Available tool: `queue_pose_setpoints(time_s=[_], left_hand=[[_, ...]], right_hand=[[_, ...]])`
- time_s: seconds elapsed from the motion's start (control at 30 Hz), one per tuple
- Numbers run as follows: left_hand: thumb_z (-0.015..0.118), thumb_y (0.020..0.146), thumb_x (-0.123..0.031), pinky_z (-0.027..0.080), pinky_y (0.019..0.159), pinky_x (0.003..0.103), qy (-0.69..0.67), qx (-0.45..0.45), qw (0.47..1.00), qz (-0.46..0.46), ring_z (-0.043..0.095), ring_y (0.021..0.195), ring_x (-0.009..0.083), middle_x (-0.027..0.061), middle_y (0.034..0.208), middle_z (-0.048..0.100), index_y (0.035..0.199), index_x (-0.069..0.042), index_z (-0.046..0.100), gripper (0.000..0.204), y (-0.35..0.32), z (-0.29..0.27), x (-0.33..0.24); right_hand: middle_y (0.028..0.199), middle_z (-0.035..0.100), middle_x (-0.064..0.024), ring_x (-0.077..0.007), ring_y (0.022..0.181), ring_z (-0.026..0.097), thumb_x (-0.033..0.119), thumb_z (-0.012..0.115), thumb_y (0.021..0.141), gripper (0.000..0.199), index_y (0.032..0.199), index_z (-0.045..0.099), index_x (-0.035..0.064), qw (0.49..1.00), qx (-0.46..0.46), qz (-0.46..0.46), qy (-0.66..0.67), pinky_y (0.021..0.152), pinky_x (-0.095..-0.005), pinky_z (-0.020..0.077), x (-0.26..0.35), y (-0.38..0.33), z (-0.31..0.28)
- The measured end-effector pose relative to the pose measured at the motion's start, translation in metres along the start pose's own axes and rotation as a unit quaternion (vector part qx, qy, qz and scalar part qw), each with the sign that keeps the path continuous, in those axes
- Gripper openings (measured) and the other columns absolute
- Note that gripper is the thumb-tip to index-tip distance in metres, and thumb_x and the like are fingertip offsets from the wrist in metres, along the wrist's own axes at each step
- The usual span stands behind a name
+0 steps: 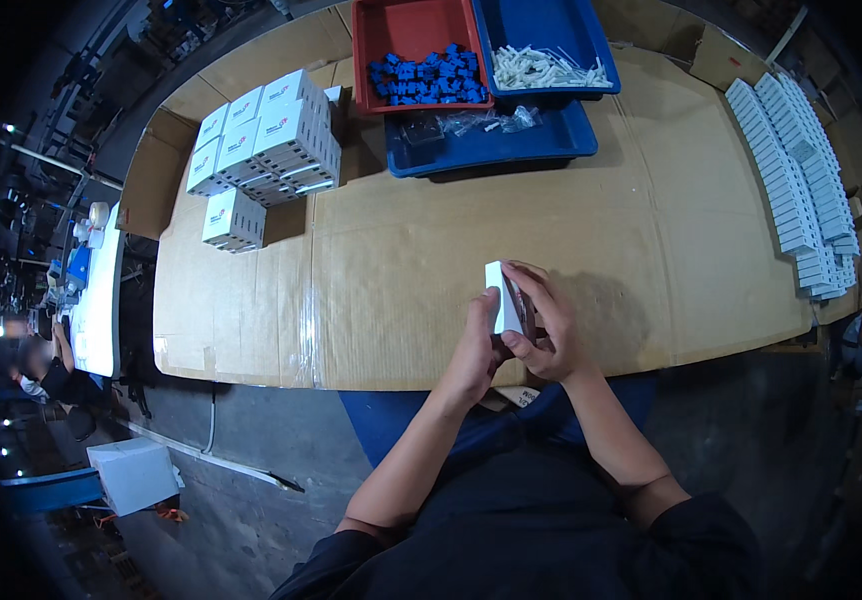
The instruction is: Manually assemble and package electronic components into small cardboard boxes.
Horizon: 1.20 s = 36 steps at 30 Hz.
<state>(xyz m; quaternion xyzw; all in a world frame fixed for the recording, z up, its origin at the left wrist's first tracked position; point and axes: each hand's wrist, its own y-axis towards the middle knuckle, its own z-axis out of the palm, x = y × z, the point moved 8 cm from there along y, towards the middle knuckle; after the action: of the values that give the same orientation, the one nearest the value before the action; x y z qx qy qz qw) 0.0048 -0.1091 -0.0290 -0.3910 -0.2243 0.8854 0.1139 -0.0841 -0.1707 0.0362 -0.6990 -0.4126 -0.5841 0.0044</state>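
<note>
A small white box (pixel 496 290) stands on edge between my two hands, just above the front part of the cardboard-covered table. My left hand (pixel 474 352) closes around its near left side, with the thumb along the white face. From the other side my right hand (pixel 551 335) grips it, fingers curled over the far end and thumb at the near lower corner. Part of the box's right side lies in shadow behind the fingers, so I cannot tell whether it is open there.
White boxes (pixel 269 140) are stacked at the table's left. At the back stand a red tray (pixel 359 55) of blue plastic parts, a blue tray (pixel 541 15) of white stick-like pieces and a lower blue tray (pixel 551 145) with clear bags. White pieces (pixel 771 180) line the right edge.
</note>
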Motion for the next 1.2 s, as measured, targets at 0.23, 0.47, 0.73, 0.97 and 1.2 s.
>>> queue_pose_setpoints(time_s=[0.23, 0.47, 0.73, 0.97, 1.2], left_hand=[[0.045, 0.105, -0.066, 0.056, 0.087, 0.027, 0.022, -0.049, 0.998, 0.027, 0.066, 0.103, 0.0121, 0.0033, 0.115, 0.066, 0.136, -0.011, 0.056, 0.064, -0.006, 0.004, 0.006], [0.048, 0.105, -0.065, 0.054, 0.084, 0.027, -0.003, -0.092, 0.995, 0.045, 0.066, 0.098, 0.0113, 0.0036, 0.112, 0.067, 0.133, -0.009, 0.057, 0.063, 0.001, 0.001, 0.018], [0.046, 0.109, -0.056, 0.052, 0.087, 0.027, -0.038, -0.089, 0.993, 0.075, 0.063, 0.104, 0.0121, 0.0047, 0.118, 0.062, 0.143, -0.005, 0.048, 0.061, 0.002, 0.004, 0.012], [0.046, 0.109, -0.055, 0.052, 0.081, 0.026, -0.049, -0.101, 0.990, 0.080, 0.062, 0.098, 0.0107, 0.0032, 0.112, 0.062, 0.140, -0.004, 0.049, 0.060, 0.003, -0.009, 0.013], [0.045, 0.109, -0.055, 0.052, 0.074, 0.025, -0.033, -0.121, 0.989, 0.078, 0.061, 0.084, 0.0089, 0.0015, 0.102, 0.061, 0.136, -0.004, 0.050, 0.058, -0.004, -0.008, 0.006]], right_hand=[[0.143, 0.057, -0.0285, -0.0422, 0.132, 0.057, 0.050, 0.059, 0.098, 0.077, 0.144, 0.053, -0.0115, 0.998, -0.013, -0.040, -0.036, 0.112, -0.0476, 0.0444, -0.009, -0.013, 0.006], [0.148, 0.055, -0.0266, -0.0422, 0.132, 0.057, 0.041, 0.064, 0.099, 0.070, 0.147, 0.052, -0.0080, 0.997, -0.009, -0.058, -0.046, 0.110, -0.0468, 0.0472, -0.018, -0.023, 0.006], [0.152, 0.052, -0.0258, -0.0419, 0.137, 0.055, 0.040, 0.051, 0.108, 0.063, 0.151, 0.048, -0.0055, 0.997, 0.008, -0.050, -0.060, 0.111, -0.0456, 0.0480, -0.019, -0.026, 0.016], [0.152, 0.052, -0.0259, -0.0421, 0.137, 0.055, 0.039, 0.048, 0.110, 0.061, 0.152, 0.047, -0.0051, 0.997, 0.020, -0.043, -0.059, 0.112, -0.0449, 0.0480, -0.015, -0.023, 0.024], [0.151, 0.053, -0.0264, -0.0423, 0.135, 0.057, 0.035, 0.049, 0.110, 0.058, 0.151, 0.048, -0.0051, 0.998, 0.024, -0.046, -0.046, 0.111, -0.0447, 0.0487, -0.016, -0.023, 0.032]])
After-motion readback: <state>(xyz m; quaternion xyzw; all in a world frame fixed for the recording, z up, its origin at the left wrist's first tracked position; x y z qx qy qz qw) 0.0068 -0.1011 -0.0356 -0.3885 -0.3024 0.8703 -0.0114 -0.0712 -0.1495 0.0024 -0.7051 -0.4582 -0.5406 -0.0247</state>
